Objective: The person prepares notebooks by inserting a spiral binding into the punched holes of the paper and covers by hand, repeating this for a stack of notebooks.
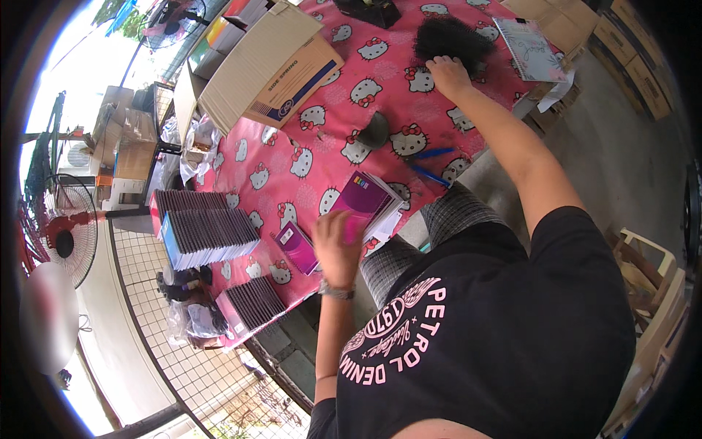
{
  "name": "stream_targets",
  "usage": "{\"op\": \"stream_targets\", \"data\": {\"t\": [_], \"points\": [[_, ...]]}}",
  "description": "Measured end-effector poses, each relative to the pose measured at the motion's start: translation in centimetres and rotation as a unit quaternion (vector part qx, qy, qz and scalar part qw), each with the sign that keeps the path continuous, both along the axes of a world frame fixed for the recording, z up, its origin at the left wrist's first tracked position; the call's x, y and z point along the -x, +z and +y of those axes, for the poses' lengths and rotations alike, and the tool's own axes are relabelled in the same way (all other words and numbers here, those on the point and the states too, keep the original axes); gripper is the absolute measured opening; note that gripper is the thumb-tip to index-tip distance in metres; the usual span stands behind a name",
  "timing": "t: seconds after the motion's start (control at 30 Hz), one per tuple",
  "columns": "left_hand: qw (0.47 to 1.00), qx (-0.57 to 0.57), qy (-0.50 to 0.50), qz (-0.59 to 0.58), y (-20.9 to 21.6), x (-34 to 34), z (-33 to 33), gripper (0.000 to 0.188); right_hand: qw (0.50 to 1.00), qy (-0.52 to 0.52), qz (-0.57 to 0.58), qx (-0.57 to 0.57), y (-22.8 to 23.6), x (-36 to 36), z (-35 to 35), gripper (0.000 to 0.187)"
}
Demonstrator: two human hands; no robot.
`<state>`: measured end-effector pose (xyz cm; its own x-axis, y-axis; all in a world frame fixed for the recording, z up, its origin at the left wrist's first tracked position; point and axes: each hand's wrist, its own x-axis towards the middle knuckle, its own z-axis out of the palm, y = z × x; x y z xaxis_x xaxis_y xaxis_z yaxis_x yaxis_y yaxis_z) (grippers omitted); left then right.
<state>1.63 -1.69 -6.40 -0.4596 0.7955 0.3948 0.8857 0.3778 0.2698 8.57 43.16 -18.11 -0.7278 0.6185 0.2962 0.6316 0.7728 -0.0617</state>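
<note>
My left hand (338,245) hovers over a stack of purple-covered booklets (363,201) at the table's near edge, its bent fingers slightly apart and a bit of pink cover showing beside them. Just left of it lies another purple booklet (296,247). Stretched far out to the right, my right hand (447,75) has its fingers drawn together at the near edge of a pile of black binding coils (453,42); whatever they pinch is too small to make out. A blue-handled tool (431,167) and a dark rounded piece (374,130) lie between the hands.
Stacks of spiral-bound notebooks (208,230) stand at the table's left, with a smaller row (252,306) by the near corner. An opened cardboard box (274,69) sits at the far left. A spiral planner (530,50) lies far right. A fan (66,230) stands beyond the table.
</note>
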Motion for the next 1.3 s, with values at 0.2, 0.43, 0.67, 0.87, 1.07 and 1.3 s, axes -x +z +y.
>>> {"op": "stream_targets", "data": {"t": [0.2,0.43,0.67,0.87,1.07,1.3], "points": [[0.994,0.109,-0.027,0.006,0.0,-2.1,1.6,0.033,0.999,0.037,-0.020,0.025,0.7,-0.7,-1.7,0.020],[0.994,0.083,-0.041,-0.066,4.3,0.6,0.7,0.029,0.992,0.112,0.048,0.027,1.3,-2.4,-2.5,0.020],[0.998,0.036,0.034,0.038,1.2,0.4,2.2,0.025,0.989,0.075,0.114,-0.053,2.8,-0.5,-6.1,0.028],[0.999,0.018,0.027,0.023,1.4,0.7,1.8,0.019,0.932,0.213,0.247,0.160,8.0,-1.0,-13.4,0.029],[0.999,-0.010,0.019,0.035,1.4,1.3,2.6,0.014,0.813,0.415,0.255,0.318,11.2,-2.1,-22.3,0.014],[1.000,0.005,0.006,0.021,1.2,1.5,2.0,0.016,0.752,0.436,0.278,0.409,11.9,-1.4,-22.8,0.013]]}}
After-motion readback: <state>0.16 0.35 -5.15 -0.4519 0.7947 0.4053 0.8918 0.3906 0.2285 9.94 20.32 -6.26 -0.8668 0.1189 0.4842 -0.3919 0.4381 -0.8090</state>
